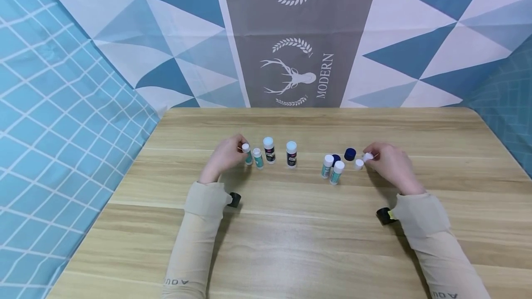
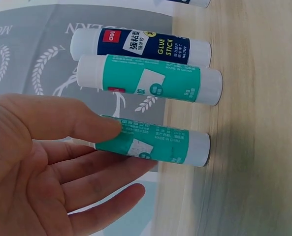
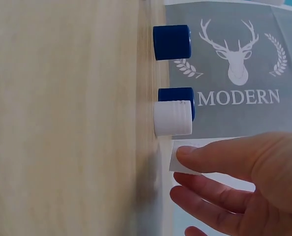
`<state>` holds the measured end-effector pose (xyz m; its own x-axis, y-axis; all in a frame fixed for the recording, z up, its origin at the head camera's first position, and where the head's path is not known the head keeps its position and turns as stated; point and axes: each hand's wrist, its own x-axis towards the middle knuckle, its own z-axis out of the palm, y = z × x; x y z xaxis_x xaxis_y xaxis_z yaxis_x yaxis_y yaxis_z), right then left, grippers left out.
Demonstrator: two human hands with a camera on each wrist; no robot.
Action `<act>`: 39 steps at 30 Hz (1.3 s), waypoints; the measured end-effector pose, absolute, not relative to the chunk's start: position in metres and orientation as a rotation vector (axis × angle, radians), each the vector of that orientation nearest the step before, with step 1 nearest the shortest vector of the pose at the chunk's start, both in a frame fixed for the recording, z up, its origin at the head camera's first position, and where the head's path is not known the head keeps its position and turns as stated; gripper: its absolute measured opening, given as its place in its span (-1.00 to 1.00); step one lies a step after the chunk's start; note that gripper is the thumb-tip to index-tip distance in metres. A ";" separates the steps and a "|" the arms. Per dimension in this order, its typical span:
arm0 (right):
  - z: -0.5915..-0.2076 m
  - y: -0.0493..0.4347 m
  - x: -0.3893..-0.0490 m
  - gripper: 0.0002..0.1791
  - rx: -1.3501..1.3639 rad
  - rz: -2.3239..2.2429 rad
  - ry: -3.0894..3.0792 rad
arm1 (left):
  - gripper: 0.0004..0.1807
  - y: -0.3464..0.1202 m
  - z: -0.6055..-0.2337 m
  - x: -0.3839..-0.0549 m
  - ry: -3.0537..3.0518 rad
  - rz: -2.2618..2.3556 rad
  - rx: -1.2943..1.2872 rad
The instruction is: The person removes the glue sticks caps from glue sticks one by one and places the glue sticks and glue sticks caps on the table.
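Observation:
My left hand [image 1: 226,156] pinches a green glue stick [image 2: 160,142] between thumb and fingers, its white base at the tabletop. Beside it stand another green glue stick [image 2: 150,81] and a navy glue stick [image 2: 141,45], both upright on the table. My right hand [image 1: 390,163] pinches a small white cap [image 3: 179,164] between thumb and fingertips, close over the table. Next to that cap stands a second white cap [image 3: 173,119], in front of a dark blue cap [image 3: 176,93]. Another dark blue cap [image 3: 172,43] stands farther along.
A second navy glue stick [image 1: 292,156] stands near the middle of the wooden table [image 1: 274,234]. Two green glue sticks with white tops, one here [image 1: 327,167] and one here in front, a green glue stick [image 1: 337,173], stand right of centre. A patterned curtain [image 1: 299,36] hangs behind.

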<state>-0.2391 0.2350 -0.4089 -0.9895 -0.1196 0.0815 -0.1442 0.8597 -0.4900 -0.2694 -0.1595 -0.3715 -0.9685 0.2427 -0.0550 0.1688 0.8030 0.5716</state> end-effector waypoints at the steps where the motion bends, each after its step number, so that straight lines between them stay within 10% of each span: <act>1: -0.410 0.235 -0.239 -0.76 0.216 0.812 -2.985 | -0.78 -0.160 -0.372 -0.270 2.863 0.886 0.328; 39: -0.386 0.221 -0.228 -0.68 0.247 0.702 -2.919 | -0.64 -0.145 -0.345 -0.251 3.006 0.837 0.386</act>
<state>-0.2278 0.2209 -0.3864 -0.9783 -0.1285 0.1628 -0.1885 0.8783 -0.4394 -0.2512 -0.1450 -0.3453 -0.9699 0.2342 0.0674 0.2353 0.8282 0.5086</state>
